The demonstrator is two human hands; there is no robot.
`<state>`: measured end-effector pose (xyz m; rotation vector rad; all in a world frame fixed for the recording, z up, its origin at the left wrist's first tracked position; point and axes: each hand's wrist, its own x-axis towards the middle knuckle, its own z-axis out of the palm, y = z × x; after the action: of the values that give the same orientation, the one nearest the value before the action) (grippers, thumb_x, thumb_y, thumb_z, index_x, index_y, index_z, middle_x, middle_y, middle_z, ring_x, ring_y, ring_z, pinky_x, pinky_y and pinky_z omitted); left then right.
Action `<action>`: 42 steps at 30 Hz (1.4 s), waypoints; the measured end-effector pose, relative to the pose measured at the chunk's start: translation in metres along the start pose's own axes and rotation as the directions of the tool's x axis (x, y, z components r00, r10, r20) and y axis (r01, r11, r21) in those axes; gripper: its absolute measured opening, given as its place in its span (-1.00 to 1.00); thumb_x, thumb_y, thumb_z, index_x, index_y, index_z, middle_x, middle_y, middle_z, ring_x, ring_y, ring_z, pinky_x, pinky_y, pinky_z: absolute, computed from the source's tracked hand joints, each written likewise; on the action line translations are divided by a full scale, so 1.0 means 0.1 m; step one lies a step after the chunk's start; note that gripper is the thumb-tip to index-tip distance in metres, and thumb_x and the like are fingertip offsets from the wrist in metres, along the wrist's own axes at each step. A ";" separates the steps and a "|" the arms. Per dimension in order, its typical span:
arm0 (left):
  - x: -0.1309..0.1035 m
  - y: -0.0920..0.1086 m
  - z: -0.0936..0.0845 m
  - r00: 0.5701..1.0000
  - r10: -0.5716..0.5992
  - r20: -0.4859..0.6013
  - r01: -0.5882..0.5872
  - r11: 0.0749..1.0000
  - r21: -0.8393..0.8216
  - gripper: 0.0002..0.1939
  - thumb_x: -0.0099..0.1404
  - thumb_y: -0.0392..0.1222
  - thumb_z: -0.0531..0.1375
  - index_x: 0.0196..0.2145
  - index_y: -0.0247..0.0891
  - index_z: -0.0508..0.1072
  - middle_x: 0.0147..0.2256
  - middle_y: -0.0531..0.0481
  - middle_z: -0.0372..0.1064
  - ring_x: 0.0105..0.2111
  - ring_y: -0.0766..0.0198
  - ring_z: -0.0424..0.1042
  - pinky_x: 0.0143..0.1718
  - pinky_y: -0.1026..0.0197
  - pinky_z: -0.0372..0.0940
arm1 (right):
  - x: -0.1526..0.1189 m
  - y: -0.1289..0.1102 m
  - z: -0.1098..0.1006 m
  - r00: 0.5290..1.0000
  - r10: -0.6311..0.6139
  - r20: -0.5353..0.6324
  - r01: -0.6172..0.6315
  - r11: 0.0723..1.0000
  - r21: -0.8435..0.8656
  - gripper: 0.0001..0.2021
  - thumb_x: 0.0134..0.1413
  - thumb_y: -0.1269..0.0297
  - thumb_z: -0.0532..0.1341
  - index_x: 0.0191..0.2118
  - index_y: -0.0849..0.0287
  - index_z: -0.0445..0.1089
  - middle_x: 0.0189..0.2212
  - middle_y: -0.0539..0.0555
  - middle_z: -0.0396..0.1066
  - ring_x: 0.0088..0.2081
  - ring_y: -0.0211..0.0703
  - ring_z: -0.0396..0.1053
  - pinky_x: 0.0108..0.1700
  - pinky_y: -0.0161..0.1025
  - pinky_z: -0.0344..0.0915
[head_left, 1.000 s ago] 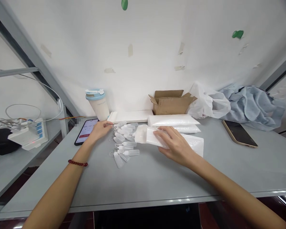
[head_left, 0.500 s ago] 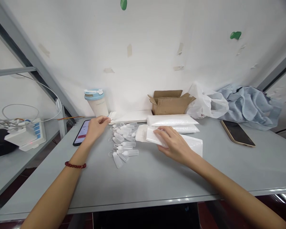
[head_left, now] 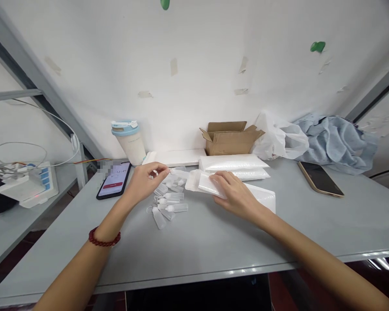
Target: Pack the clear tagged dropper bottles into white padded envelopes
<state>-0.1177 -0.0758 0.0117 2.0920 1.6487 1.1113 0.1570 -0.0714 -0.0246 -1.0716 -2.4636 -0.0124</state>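
Note:
In the head view, my left hand [head_left: 145, 179] is closed in a pinch. Its thumb and forefinger grip the narrow end of a small clear plastic squeeze bottle [head_left: 179, 173], whose body points right toward a white bubble mailer [head_left: 209, 185]. My right hand [head_left: 235, 194] is wrapped over that mailer, and its open flap faces left. Below the left fingers lies a pile of similar small bottles [head_left: 158, 218] with looped strips at their necks. Part of the mailer is hidden under the right hand and forearm.
Behind the hands are stacked white mailers [head_left: 235, 162], a flat white stack [head_left: 181, 156] and an open cardboard box [head_left: 231, 142]. A lidded cup [head_left: 131, 144] and lit phone [head_left: 113, 183] stand left. On the right are a plastic bag [head_left: 282, 136], blue cloth [head_left: 337, 142] and dark phone [head_left: 320, 179].
My left hand has moved right and slightly down from beside the cup to above the bottle pile, carrying a small bottle toward the mailer. My right hand stays almost still on the mailer.

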 end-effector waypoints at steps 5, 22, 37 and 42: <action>-0.06 0.06 0.17 0.992 0.103 0.069 -0.101 0.994 -0.030 -0.82 0.22 -0.15 0.14 -0.43 -0.25 0.48 -0.42 0.02 0.48 -0.44 0.31 0.36 -0.43 0.29 0.23 | 0.00 -0.01 0.04 1.000 -0.003 0.021 0.003 1.000 0.005 -0.59 -0.05 0.47 0.18 -0.02 0.22 0.18 -0.05 0.27 0.27 -0.03 0.13 0.24 -0.10 0.05 0.31; -0.08 0.20 -0.06 0.905 -0.038 0.425 0.029 0.999 0.028 -0.79 0.17 -0.04 0.15 -0.29 -0.16 0.46 -0.43 0.04 0.39 -0.42 0.25 0.34 -0.41 0.26 0.21 | 0.01 -0.02 -0.02 0.999 -0.010 -0.052 0.013 0.998 0.056 -0.63 -0.02 0.45 0.17 -0.03 0.20 0.17 -0.04 0.28 0.27 -0.02 0.13 0.26 -0.11 0.05 0.33; -0.08 0.06 -0.23 0.684 -0.151 0.714 0.229 0.973 -0.014 -0.81 0.08 -0.06 0.17 -0.54 -0.19 0.47 -0.58 0.05 0.36 -0.56 0.30 0.31 -0.53 0.28 0.19 | 0.01 0.01 0.00 0.998 -0.004 -0.061 0.008 0.999 0.054 -0.59 -0.03 0.45 0.16 0.00 0.14 0.17 -0.07 0.23 0.29 -0.03 0.12 0.28 -0.12 0.06 0.33; -0.05 0.10 -0.36 0.840 -0.127 0.527 0.267 0.943 -0.198 -0.78 0.08 0.01 0.22 -0.55 -0.18 0.48 -0.58 0.02 0.34 -0.55 0.29 0.26 -0.50 0.24 0.22 | 0.00 0.00 -0.01 0.998 -0.015 -0.054 0.017 0.999 0.047 -0.57 -0.05 0.46 0.16 0.00 0.14 0.17 -0.07 0.23 0.28 -0.02 0.13 0.27 -0.13 0.06 0.34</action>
<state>-0.1357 -0.0921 0.0401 1.7861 1.3344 0.5951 0.1575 -0.0709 -0.0237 -1.0187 -2.4122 0.0116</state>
